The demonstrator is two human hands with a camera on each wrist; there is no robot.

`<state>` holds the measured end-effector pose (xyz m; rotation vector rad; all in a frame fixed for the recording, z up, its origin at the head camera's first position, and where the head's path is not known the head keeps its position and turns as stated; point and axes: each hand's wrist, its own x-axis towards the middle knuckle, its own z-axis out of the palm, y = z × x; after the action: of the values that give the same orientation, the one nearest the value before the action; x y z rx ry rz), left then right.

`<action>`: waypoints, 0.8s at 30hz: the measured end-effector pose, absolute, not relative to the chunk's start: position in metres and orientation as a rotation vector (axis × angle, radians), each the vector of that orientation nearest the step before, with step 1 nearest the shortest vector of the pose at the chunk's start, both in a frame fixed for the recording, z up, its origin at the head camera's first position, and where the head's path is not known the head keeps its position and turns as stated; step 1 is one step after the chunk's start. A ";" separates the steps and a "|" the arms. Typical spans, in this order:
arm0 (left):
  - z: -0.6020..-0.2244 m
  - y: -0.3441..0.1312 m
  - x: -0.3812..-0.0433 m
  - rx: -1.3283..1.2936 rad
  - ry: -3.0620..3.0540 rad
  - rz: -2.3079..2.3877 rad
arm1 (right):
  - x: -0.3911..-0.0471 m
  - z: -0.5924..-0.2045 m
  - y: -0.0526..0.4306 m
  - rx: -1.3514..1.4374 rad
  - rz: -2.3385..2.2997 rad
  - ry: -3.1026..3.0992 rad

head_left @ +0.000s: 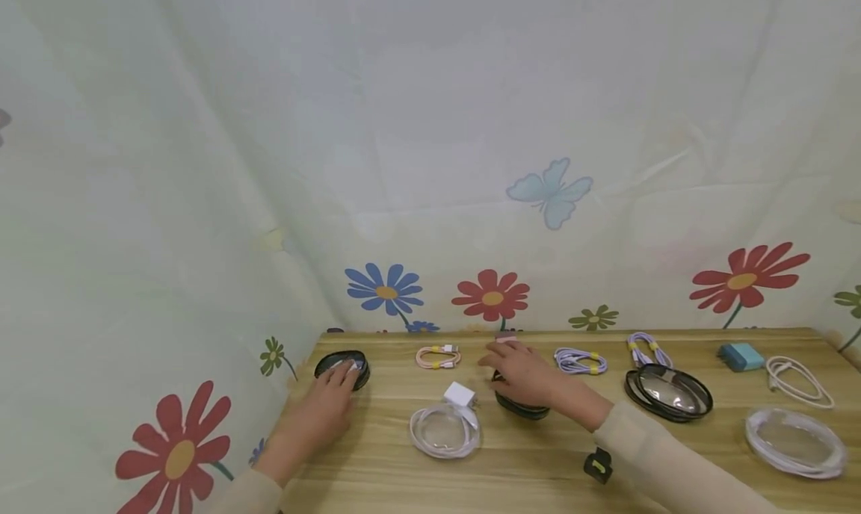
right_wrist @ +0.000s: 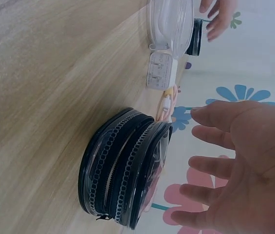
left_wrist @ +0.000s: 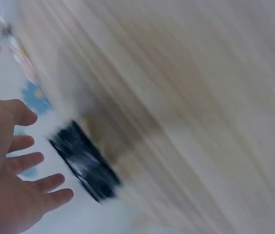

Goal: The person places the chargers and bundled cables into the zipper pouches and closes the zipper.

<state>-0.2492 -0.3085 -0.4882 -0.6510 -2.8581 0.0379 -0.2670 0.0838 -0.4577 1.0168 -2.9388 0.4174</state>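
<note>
My left hand (head_left: 319, 406) reaches over a small round black-rimmed case (head_left: 365, 372) at the table's far left corner. In the left wrist view its fingers are extended and spread just beside the dark case (left_wrist: 86, 163), which is blurred. My right hand (head_left: 528, 376) hovers over a round clear case with black zipper trim (head_left: 523, 409). In the right wrist view that case (right_wrist: 122, 165) lies flat, zipped around its side, and the right fingers (right_wrist: 210, 167) are spread loosely above it. Part of its top is hidden by this hand in the head view.
Between the hands lie a coiled orange cable (head_left: 438, 357), a white charger (head_left: 460, 394) and a white-rimmed clear case (head_left: 444, 433). Rightward are purple cables (head_left: 580, 361), another black-rimmed case (head_left: 669, 394), a blue charger (head_left: 742, 356), a white cable (head_left: 799, 381) and a white-rimmed case (head_left: 796, 443).
</note>
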 end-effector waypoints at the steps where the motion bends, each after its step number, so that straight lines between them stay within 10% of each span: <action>1: -0.485 -0.300 -0.246 -0.671 -2.861 0.031 | -0.267 -0.457 0.085 1.018 0.423 -2.938; 24: -0.486 -0.173 -0.195 -1.050 -2.912 0.007 | -0.255 -0.453 0.085 1.042 0.399 -2.918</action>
<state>-0.1948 -0.1728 -0.4855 -1.0499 -2.9125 0.0072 -0.2554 0.0852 -0.4526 1.0425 -2.9183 0.3991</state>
